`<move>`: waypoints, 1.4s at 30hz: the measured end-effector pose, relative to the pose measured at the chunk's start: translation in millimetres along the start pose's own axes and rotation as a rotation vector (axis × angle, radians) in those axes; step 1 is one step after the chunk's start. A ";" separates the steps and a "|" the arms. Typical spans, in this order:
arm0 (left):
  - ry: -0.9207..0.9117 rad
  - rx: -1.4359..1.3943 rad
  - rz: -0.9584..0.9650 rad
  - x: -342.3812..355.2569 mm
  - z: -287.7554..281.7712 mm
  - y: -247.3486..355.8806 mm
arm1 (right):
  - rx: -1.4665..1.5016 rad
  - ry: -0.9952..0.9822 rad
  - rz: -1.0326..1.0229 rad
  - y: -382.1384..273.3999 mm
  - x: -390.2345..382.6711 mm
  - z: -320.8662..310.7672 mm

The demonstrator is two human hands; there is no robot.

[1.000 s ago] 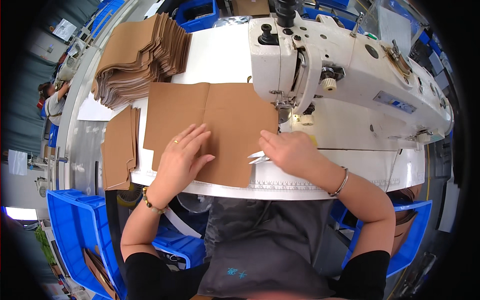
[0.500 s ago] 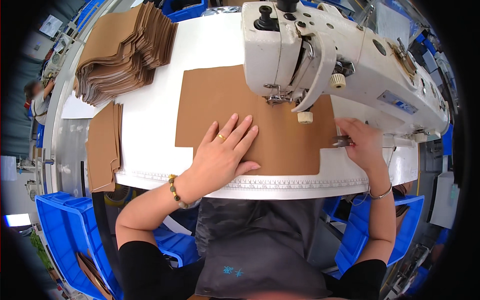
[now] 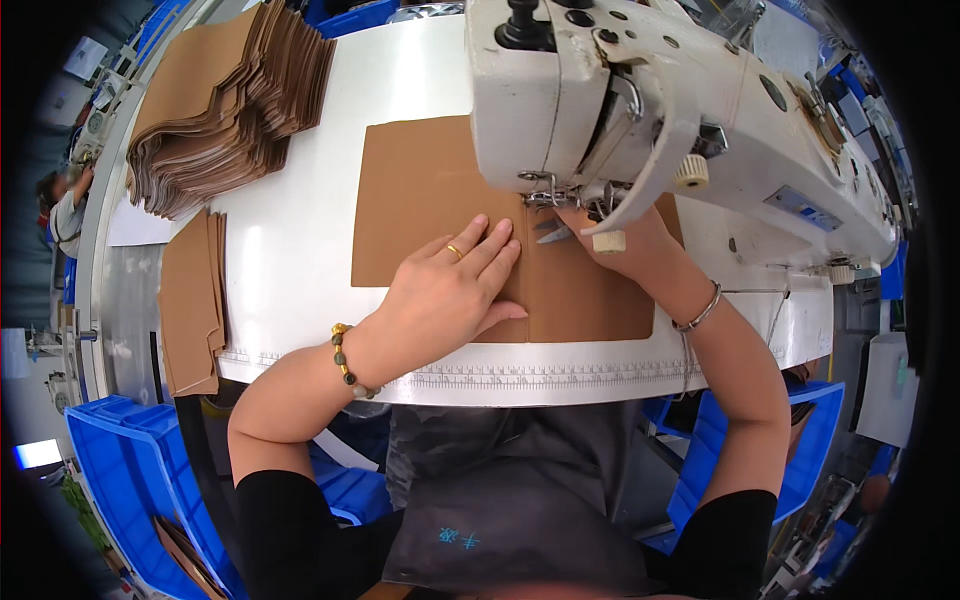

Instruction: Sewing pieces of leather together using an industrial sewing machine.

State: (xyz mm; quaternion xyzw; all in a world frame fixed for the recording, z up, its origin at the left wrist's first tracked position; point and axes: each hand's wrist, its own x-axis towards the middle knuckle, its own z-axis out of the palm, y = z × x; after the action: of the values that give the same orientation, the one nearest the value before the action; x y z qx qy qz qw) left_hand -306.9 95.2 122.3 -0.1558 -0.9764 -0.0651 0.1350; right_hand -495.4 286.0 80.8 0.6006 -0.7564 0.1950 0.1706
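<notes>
Silver snips [image 3: 552, 234] have moved from the brown panel's [image 3: 585, 300] right edge to its centre line.
The right hand's [image 3: 640, 250] fingers grip them, fingertips partly hidden by the sewing machine [image 3: 535, 100]. The left hand's [image 3: 435, 300] fingers lie flat, holding nothing, on the panel; the blades, just right of them, seem well placed for trimming.

Panel [image 3: 430, 170] on table [image 3: 400, 70], partly beneath sewing machine head [image 3: 525, 110]; stack [image 3: 220, 90] left of panel; second stack [image 3: 190, 300] before first.
</notes>
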 end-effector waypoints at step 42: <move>-0.043 -0.116 -0.066 5.6 15.9 -17.6 | -0.073 -0.095 0.148 -56.3 -8.9 -14.4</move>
State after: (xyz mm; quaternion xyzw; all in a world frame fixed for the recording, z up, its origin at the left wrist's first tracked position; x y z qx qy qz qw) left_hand -321.5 83.0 107.2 -0.1322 -0.9783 -0.1225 0.1026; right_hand -438.2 289.3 94.0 0.5448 -0.8126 0.1509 0.1415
